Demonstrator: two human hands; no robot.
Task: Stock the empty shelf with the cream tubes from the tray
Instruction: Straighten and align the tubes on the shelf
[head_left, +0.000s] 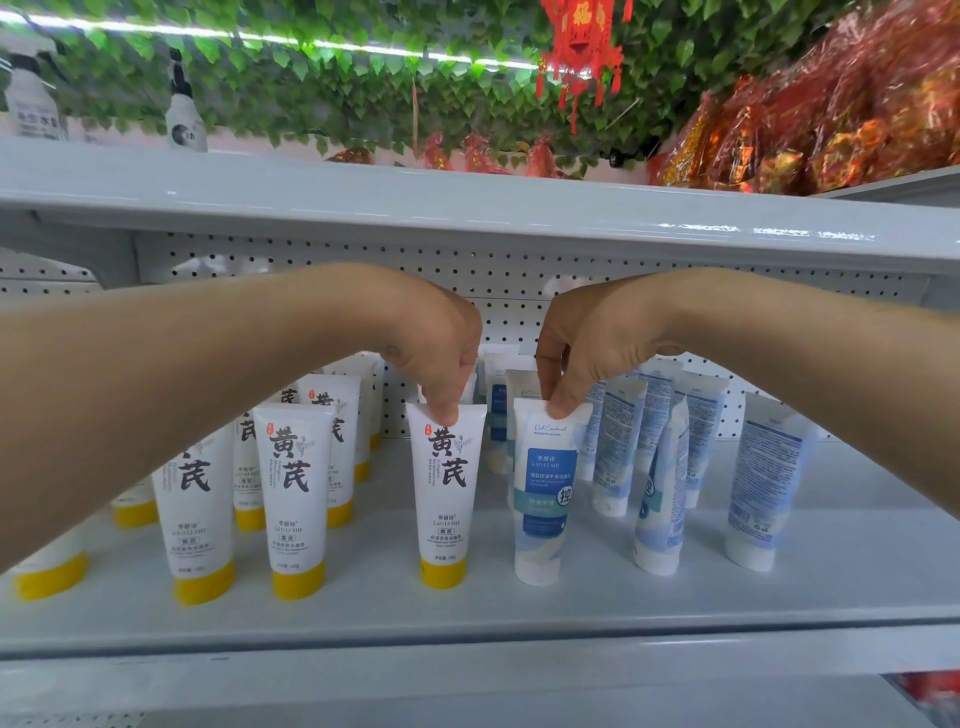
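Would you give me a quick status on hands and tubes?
Left hand pinches yellow-capped tube. Right hand pinches blue-label tube. Both upright on shelf. Nothing in the way.

Glossy plastic cream tubes (445, 488) with smooth yellow caps (443, 572) stand on a painted metal shelf (467, 608) backed by perforated metal pegboard (509, 312).

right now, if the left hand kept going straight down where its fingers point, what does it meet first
The yellow-capped tube it pinches at the top; the left hand would likely just press it onto the shelf.
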